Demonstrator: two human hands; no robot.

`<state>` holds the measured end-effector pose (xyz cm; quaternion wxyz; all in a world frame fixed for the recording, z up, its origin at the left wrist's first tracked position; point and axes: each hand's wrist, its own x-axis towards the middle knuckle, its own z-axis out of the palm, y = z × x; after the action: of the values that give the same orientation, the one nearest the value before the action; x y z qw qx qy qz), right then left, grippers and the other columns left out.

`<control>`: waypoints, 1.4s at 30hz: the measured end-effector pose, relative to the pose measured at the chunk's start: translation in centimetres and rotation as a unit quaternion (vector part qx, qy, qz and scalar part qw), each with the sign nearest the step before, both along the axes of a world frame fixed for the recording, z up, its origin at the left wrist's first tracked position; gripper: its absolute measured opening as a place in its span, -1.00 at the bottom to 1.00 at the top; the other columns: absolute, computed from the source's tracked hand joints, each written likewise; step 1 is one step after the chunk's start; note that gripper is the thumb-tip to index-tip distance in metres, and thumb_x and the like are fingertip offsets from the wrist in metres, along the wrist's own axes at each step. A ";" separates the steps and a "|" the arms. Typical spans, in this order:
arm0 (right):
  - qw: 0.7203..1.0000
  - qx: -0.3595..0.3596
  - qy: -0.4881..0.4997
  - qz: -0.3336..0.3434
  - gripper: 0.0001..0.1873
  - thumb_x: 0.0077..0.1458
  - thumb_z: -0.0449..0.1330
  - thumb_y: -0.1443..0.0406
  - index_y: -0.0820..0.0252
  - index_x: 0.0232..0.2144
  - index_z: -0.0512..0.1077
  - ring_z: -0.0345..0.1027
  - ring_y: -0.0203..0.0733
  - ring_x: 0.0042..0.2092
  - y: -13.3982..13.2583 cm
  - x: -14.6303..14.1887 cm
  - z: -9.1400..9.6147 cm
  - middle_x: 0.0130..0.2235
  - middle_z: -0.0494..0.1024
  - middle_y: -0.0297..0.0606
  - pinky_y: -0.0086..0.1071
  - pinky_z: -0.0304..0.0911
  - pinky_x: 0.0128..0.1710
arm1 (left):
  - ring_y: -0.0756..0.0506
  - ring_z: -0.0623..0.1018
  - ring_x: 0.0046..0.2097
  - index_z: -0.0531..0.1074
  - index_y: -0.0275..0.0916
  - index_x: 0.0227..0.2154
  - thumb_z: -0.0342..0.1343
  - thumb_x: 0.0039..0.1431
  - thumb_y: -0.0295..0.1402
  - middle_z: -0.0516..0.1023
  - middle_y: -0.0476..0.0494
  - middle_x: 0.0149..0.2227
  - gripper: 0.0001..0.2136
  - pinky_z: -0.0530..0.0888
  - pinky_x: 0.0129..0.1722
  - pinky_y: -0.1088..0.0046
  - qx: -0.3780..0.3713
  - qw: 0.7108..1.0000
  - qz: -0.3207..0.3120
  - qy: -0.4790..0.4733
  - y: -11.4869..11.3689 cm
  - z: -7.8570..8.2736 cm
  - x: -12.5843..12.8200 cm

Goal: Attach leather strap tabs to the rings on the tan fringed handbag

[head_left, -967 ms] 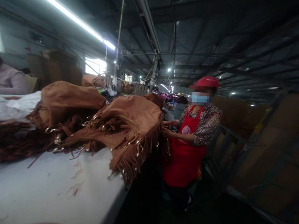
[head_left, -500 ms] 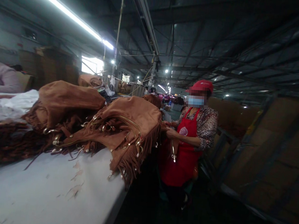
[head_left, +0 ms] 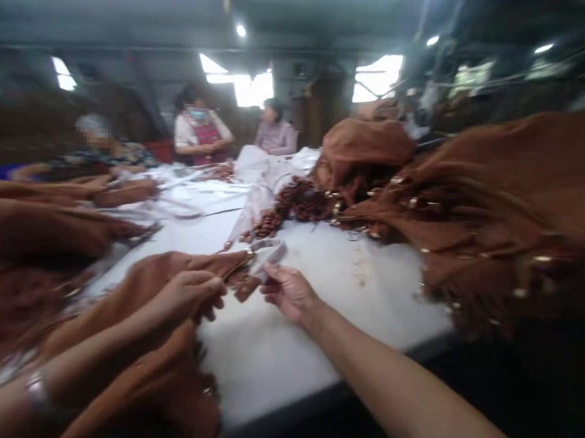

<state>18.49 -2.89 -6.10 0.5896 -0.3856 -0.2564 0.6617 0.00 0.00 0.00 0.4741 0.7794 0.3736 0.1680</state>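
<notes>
- One white counter [head_left: 308, 353] stretches from the lower middle of the frame toward the upper left and carries the work.
- Brown bags [head_left: 516, 174] are heaped across the right of the frame, apart from both hands; whether they are finished or waiting cannot be told.
- More brown goods [head_left: 36, 228] crowd the left edge, too blurred to sort, so no count of done against left is possible.
- The handled bag [head_left: 148, 272], also brown, slants from the lower left to the centre of the frame. I judge it to be partway through handling rather than complete, since one end is up between the hands with a pale piece at it.
- A heap of small brown pieces [head_left: 298, 203] lies just above centre, touched by neither hand; its place in the work is unclear.
- The left hand [head_left: 194, 292], left of centre, has its fingers bent over the handled bag; blur hides whether they grip it.
- The right hand [head_left: 290, 295], at centre, pinches a pale slip between thumb and fingers.
- That pale slip [head_left: 270, 254] sits at the bag's end; whether it is attached there or loose cannot be seen.
</notes>
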 end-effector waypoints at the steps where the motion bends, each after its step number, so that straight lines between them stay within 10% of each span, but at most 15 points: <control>1: 1.000 -0.001 0.007 0.022 -0.83 0.18 0.09 0.28 0.33 -0.34 0.34 0.28 -0.43 -0.54 0.8 -1.5 -0.3 -0.45 0.42 -0.33 -0.58 0.18 -0.62 | 0.01 0.45 -0.46 0.37 -0.38 -0.31 -0.02 0.19 -0.16 0.44 -0.11 -0.40 -0.68 0.41 -0.51 0.49 -0.025 0.998 0.056 0.020 -0.6 -0.1 -2.2; 8: 0.998 0.010 -0.051 0.035 -0.85 0.05 0.16 0.26 0.24 -0.43 0.31 0.23 -0.48 -0.61 0.5 -4.1 -0.4 -0.52 0.41 -0.41 -0.64 0.07 -0.68 | 0.01 0.41 -0.56 0.36 -0.35 -0.46 0.13 -0.07 0.02 0.39 -0.08 -0.54 -0.56 0.30 -0.60 0.53 -0.168 0.975 0.140 -0.023 -3.2 -1.4 -3.3; 14: 0.969 0.023 -0.239 0.064 -0.63 -0.01 0.19 0.13 0.25 -0.67 0.30 0.12 -0.38 -0.68 -0.3 -2.8 0.7 -0.69 0.32 -0.34 -0.52 -0.04 -0.72 | 0.07 0.26 -0.60 0.37 -0.32 -0.54 0.03 0.04 -0.03 0.30 -0.01 -0.63 -0.62 0.16 -0.63 0.58 0.027 0.993 0.102 0.052 -3.0 -1.0 -3.3; 16: 0.920 0.098 -0.380 0.008 -0.66 -0.03 0.22 0.16 0.24 -0.68 0.31 0.20 -0.32 -0.59 -0.9 -1.9 1.8 -0.65 0.34 -0.32 -0.49 0.07 -0.61 | 0.07 0.24 -0.57 0.37 -0.31 -0.60 0.11 0.00 -0.09 0.28 0.01 -0.65 -0.66 0.16 -0.60 0.58 0.049 0.992 0.100 0.053 -2.7 -0.9 -3.5; 18: 0.787 0.259 -0.558 -0.040 -0.81 -0.01 0.21 0.19 0.22 -0.46 0.42 0.33 -0.21 -0.33 -1.4 -1.6 3.0 -0.39 0.47 -0.24 -0.41 0.19 -0.35 | 0.07 0.25 -0.55 0.37 -0.31 -0.61 0.14 -0.03 -0.13 0.29 0.01 -0.64 -0.69 0.19 -0.56 0.59 0.059 0.993 0.088 0.057 -2.3 -0.9 -3.4; 21: 0.613 0.419 -0.664 0.089 -0.71 0.09 0.13 0.17 0.19 -0.16 0.39 0.31 -0.16 -0.16 -1.0 -2.1 3.6 -0.17 0.45 -0.20 -0.37 0.14 -0.19 | 0.05 0.31 -0.50 0.41 -0.32 -0.54 0.10 0.04 -0.18 0.35 0.00 -0.59 -0.73 0.25 -0.49 0.58 0.119 0.988 0.038 0.092 -1.7 -1.2 -2.9; 27: 0.568 0.327 -0.721 0.224 -0.73 0.19 0.02 0.17 0.19 -0.37 0.43 0.29 -0.28 -0.44 0.4 -3.4 0.5 -0.47 0.46 -0.32 -0.46 0.02 -0.44 | -0.07 0.43 -0.33 0.41 -0.35 -0.33 -0.05 0.20 -0.30 0.47 -0.18 -0.37 -0.78 0.36 -0.33 0.40 0.443 0.862 0.028 0.243 -6.1 -0.3 -4.6; 31: 0.516 0.312 -0.777 0.182 -0.70 0.20 -0.01 0.13 0.15 -0.26 0.43 0.35 -0.18 -0.38 0.5 -3.6 -1.4 -0.39 0.52 -0.24 -0.40 -0.01 -0.42 | -0.16 0.34 0.02 0.32 -0.25 -0.05 -0.07 0.21 -0.38 0.41 -0.16 -0.05 -0.74 0.27 0.02 0.24 0.581 0.779 -0.153 0.182 -11.6 -2.0 -6.7; 37: 0.584 0.300 -0.734 0.175 -0.72 0.19 -0.01 0.16 0.19 -0.34 0.41 0.35 -0.20 -0.35 0.4 -3.5 -1.2 -0.40 0.50 -0.25 -0.40 0.05 -0.38 | -0.17 0.37 -0.10 0.32 -0.13 -0.13 -0.05 0.21 -0.32 0.42 -0.09 -0.16 -0.81 0.27 -0.08 0.15 0.564 0.767 -0.138 0.272 -9.5 -6.1 -6.8; 42: 0.744 0.272 -0.545 0.274 -0.71 0.20 -0.05 0.17 0.26 -0.34 0.35 0.22 -0.33 -0.51 0.7 -1.0 0.7 -0.53 0.38 -0.33 -0.47 0.10 -0.48 | -0.05 0.35 -0.36 0.31 -0.28 -0.26 -0.01 0.15 -0.20 0.36 -0.08 -0.38 -0.76 0.27 -0.40 0.43 0.467 0.851 -0.036 0.237 -3.9 -2.5 -5.1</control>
<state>17.49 -2.19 -5.39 0.2222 -0.4172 -0.7980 0.3739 -5.14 -3.86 -2.50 -0.0431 0.9379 0.3241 0.1158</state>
